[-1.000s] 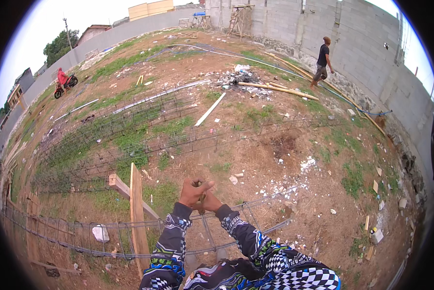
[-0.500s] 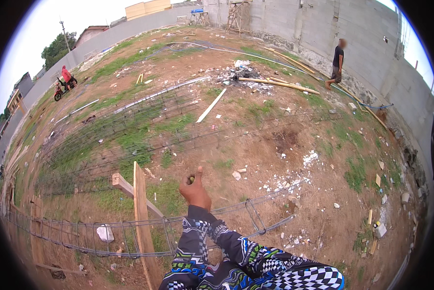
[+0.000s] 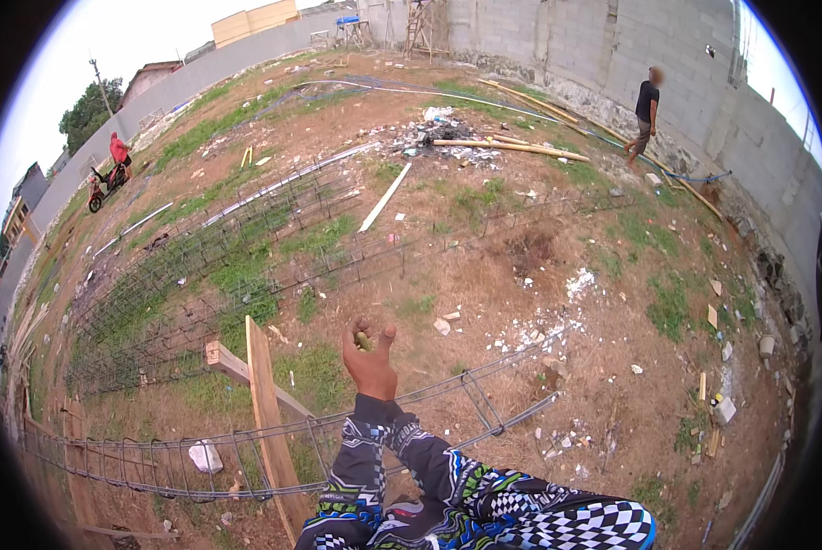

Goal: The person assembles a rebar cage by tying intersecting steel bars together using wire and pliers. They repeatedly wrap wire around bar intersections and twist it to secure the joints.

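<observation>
A red motorbike (image 3: pixel 106 186) stands at far left beside a person in red (image 3: pixel 119 151). A white stone (image 3: pixel 206 456) lies within the outline of the steel cage (image 3: pixel 317 446). A wooden plank (image 3: pixel 269 412) crosses this cage, obstructing its left side. The left hand (image 3: pixel 370 362) is above the cage, fingers curled; its grip cannot be determined. The left arm hides the right hand; its grip cannot be determined. White rubble (image 3: pixel 580 284) lies farther right.

Your left hand (image 3: pixel 371 368) was extended ahead, fingers (image 3: pixel 350 346) curled, thumb (image 3: pixel 388 336) upright; your right forearm (image 3: pixel 434 456) slanted toward your left wrist (image 3: pixel 376 409), the right hand hidden.
</observation>
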A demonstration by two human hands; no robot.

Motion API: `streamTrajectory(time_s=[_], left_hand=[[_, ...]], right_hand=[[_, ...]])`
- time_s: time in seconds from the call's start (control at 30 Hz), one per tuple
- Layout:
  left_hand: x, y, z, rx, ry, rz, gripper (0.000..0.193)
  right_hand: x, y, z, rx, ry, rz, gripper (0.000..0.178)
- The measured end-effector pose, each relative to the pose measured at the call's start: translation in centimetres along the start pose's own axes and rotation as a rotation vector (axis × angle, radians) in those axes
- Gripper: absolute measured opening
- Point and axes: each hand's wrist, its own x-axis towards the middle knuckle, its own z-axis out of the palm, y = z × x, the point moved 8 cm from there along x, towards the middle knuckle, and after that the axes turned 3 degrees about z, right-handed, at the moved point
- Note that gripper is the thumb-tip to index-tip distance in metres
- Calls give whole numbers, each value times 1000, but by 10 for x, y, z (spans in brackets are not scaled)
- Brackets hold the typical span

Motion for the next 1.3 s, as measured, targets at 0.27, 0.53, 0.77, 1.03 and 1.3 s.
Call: streamTrajectory(time_s=[0.27, 0.53, 0.77, 1.03, 1.3], left_hand=[[4, -42, 23, -473, -1099, -370, 43], [14, -40, 1, -266, -132, -109, 39], [2, -43, 2, -186, -456, -425, 23], [11, -32, 30, -389, -651, -383, 54], [38, -68, -57, -503, 46, -602, 60]], right_hand=[[15, -6, 10, 216, -637, -6, 32], [43, 20, 7, -192, -86, -56, 39], [-13, -15, -3, 31, -283, 27, 70], [22, 7, 4, 55, -369, -59, 20], [34, -43, -10, 63, -886, 20, 54]])
